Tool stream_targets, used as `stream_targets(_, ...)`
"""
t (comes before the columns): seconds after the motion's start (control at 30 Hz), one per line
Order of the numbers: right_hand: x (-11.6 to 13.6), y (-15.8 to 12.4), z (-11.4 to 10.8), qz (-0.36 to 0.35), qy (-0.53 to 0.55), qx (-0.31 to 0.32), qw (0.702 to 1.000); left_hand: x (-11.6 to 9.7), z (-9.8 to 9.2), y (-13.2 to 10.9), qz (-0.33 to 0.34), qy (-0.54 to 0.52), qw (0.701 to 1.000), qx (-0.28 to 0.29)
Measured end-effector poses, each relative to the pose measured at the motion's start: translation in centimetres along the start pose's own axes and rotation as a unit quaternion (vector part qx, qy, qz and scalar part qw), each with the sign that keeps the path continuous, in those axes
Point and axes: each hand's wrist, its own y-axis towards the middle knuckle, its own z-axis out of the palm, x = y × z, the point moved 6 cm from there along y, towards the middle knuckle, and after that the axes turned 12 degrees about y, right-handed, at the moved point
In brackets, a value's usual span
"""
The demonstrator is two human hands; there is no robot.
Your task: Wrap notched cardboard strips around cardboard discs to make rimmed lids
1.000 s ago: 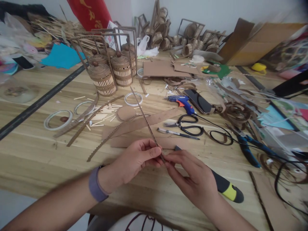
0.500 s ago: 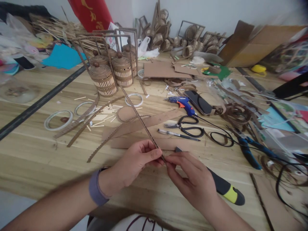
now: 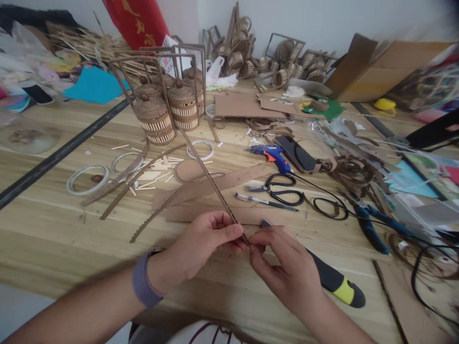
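A long, thin strip of corrugated cardboard (image 3: 211,180) runs from beside the small baskets down to my two hands. My left hand (image 3: 211,236) pinches it between thumb and fingers a little above its near end. At that end, the fingertips of my right hand (image 3: 283,260) are closed on the strip's tip, partly hiding it. A utility knife (image 3: 332,279) with a black and yellow handle lies on the table, partly behind my right hand. Flat cardboard pieces (image 3: 215,215) and another corrugated strip (image 3: 158,210) lie just beyond my hands.
Scissors (image 3: 287,188), a pen (image 3: 267,202), a blue glue gun (image 3: 274,155) and a phone (image 3: 296,153) lie ahead to the right, with pliers (image 3: 369,224) farther right. Lidded baskets (image 3: 156,119) with tall handles stand back left, near tape rolls (image 3: 88,179) and small sticks (image 3: 154,174).
Both hands stay close together on the strip. My right fingertips have shifted very slightly at its near end; the things on the table have not moved.
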Motion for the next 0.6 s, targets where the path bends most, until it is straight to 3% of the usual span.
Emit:
stream_targets(0.17,0.4,0.1,0.0,-0.016,0.006,0.003,1.0,0.1,0.3,0.0,-0.002,0.028,0.999,0.022)
stream_targets(0.3,0.7,0.0,0.0,-0.021,0.0,0.009,1.0,-0.4,0.0,-0.4,0.045,0.203,0.978,0.012)
stream_targets(0.43,0.6,0.1,-0.1,-0.017,-0.009,0.006,1.0,-2.4,-0.1,-1.4,0.159,0.453,0.875,-0.06)
stream_targets(0.6,0.2,0.2,-0.2,-0.013,-0.011,0.012,1.0,-3.3,1.5,-2.7,0.272,0.581,0.767,-0.028)
